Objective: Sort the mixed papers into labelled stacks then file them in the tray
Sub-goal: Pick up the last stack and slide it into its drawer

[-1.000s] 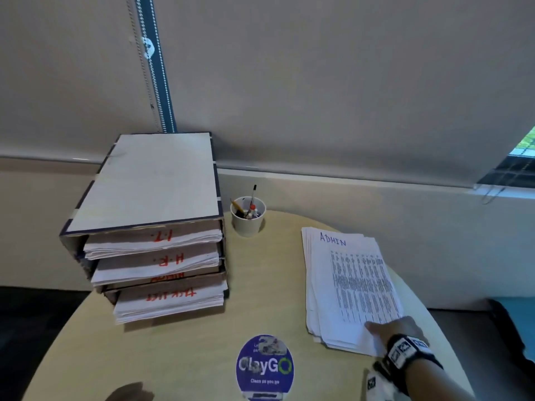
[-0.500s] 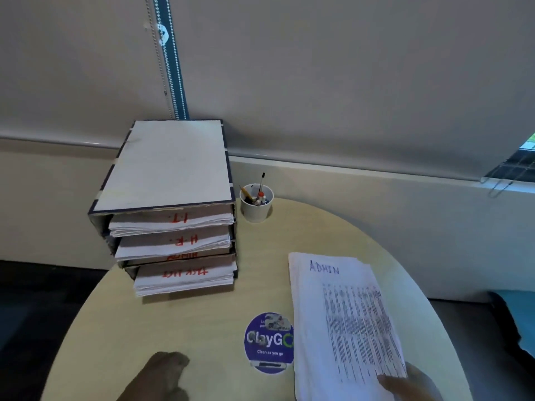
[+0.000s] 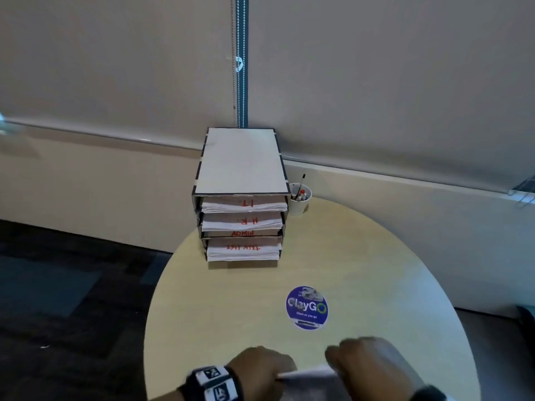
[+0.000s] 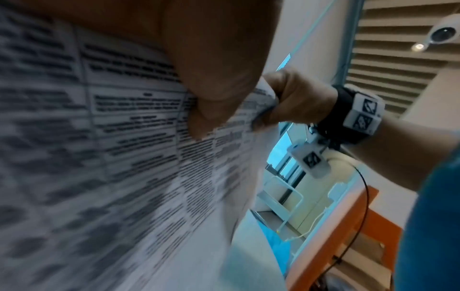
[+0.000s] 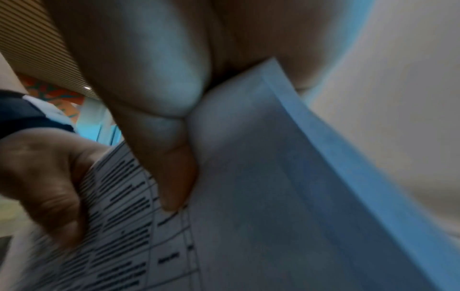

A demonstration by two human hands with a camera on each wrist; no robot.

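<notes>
Both of my hands hold the ADMIN paper stack [image 3: 307, 374] upright and edge-on over the table's near edge. My left hand [image 3: 278, 371] grips its left side. My right hand [image 3: 333, 363] grips the right side. In the left wrist view the printed sheets [image 4: 99, 157] fill the frame, with the right hand [image 4: 286, 104] pinching their far edge. In the right wrist view my fingers [image 5: 154, 78] curl round the stack [image 5: 273, 196]. The cardboard filing tray [image 3: 240, 160] stands at the table's far side, holding stacks marked I.T [image 3: 246, 204] and H.R [image 3: 246, 222], and an ADMIN label [image 3: 242, 233].
A white cup of pens [image 3: 299, 199] stands right of the tray. A round blue ClayGo sticker [image 3: 307, 307] lies on the round beige table [image 3: 217, 299]. A wall with drawn blinds is behind, and dark carpet lies to the left.
The ADMIN stack lay flat on the table's right under my right hand; now both hands hold it raised at the near edge. The view has swung so that the tray is centred.
</notes>
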